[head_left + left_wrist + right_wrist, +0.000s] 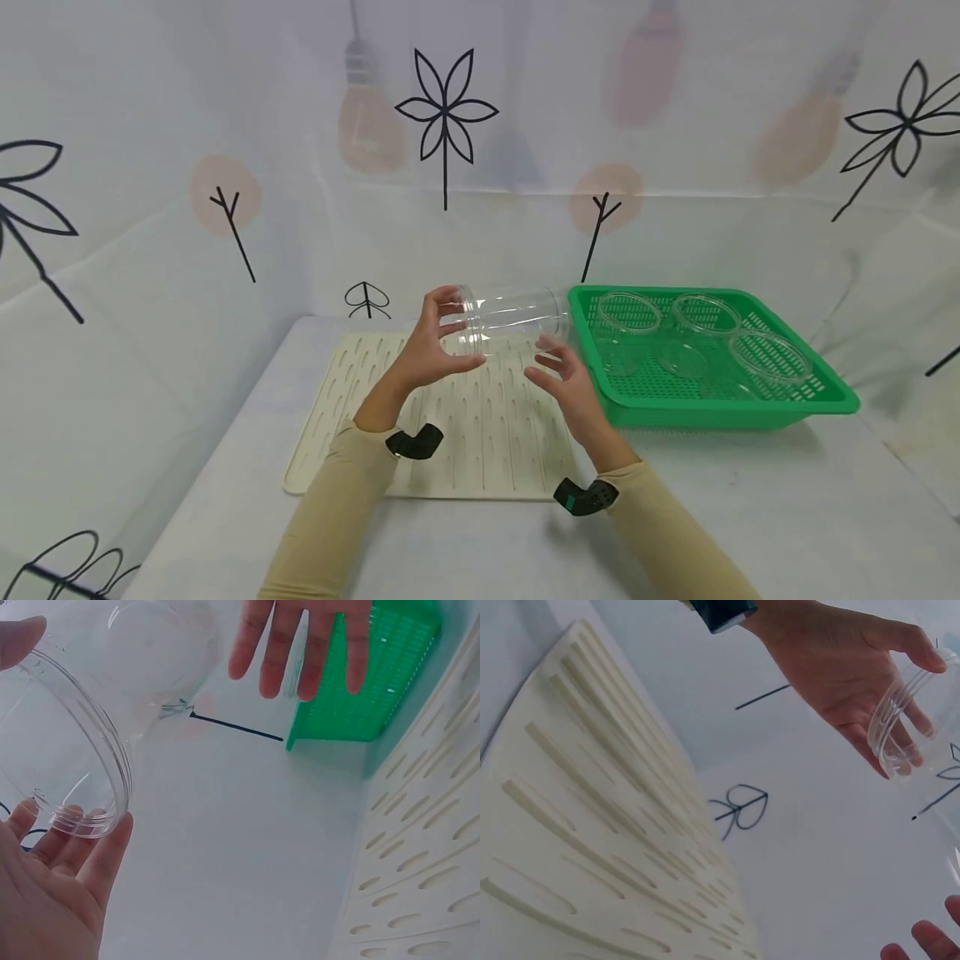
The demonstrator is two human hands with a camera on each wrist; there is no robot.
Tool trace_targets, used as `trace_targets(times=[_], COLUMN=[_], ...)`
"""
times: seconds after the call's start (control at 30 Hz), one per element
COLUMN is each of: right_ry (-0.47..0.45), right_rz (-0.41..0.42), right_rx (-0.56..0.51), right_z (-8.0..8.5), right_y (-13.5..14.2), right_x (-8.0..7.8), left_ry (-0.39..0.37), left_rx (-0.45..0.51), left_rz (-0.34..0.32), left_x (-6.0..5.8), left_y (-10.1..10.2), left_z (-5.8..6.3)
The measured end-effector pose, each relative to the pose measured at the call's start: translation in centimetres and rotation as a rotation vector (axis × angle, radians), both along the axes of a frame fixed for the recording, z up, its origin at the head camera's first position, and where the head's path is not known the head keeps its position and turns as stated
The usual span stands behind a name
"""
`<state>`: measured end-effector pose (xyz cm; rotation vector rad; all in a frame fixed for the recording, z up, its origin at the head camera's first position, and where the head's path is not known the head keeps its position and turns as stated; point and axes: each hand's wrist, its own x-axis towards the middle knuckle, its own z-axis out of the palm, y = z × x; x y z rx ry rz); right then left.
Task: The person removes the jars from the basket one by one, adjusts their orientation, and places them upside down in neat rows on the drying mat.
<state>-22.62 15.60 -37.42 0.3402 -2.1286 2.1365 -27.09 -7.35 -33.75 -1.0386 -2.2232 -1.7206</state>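
Note:
A clear, see-through jar [517, 321] is held on its side above the mat, its threaded open mouth to the left and its base to the right. My left hand [427, 350] grips it round the mouth rim, thumb on one side and fingers on the other; the left wrist view shows the fingertips against the rim [124, 776]. Close to the base, my right hand [566, 387] is held with spread, slightly bent fingers. In the left wrist view those fingers [283, 649] stand apart from the jar, holding nothing.
A cream ribbed mat [465, 450] lies on the white-covered table beneath the hands. To its right stands a green perforated basket [727, 410] with several clear jars [770, 357] upright inside. A patterned white cloth [510, 167] hangs behind.

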Motion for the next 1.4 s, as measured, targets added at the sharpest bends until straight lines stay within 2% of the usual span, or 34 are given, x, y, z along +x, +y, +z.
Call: trace_targets(times=[0.1, 0.23, 0.53, 0.8, 1.03, 1.27, 1.4], right_ry=[0.025, 0.055, 0.095, 0.154, 0.156, 0.171, 0.192], right_rz=[0.007, 0.022, 0.043, 0.038, 0.024, 0.074, 0.105], right_rx=[0.034, 0.013, -0.055, -0.084, -0.059, -0.050, -0.041], right_z=[-0.2, -0.1, 0.4, 1.4, 2.5, 3.5, 4.0], right_y=[0.0, 0.2, 0.9, 1.3, 1.4, 1.4, 1.2], right_x=[0.1, 0.0, -0.1, -0.2, -0.3, -0.3, -0.4], left_ry=[0.005, 0.006, -0.034, -0.100, -0.108, -0.087, -0.104], left_rx=[0.013, 0.012, -0.077, -0.134, -0.194, -0.260, -0.290], left_rz=[-0.010, -0.016, 0.004, 0.025, 0.049, 0.026, 0.015], left_x=[0.0, -0.1, 0.2, 0.2, 0.3, 0.3, 0.3], left_y=[0.1, 0.1, 0.0, -0.2, -0.1, -0.1, 0.0], left_z=[0.0, 0.0, 0.1, -0.2, -0.5, -1.0, -1.1])
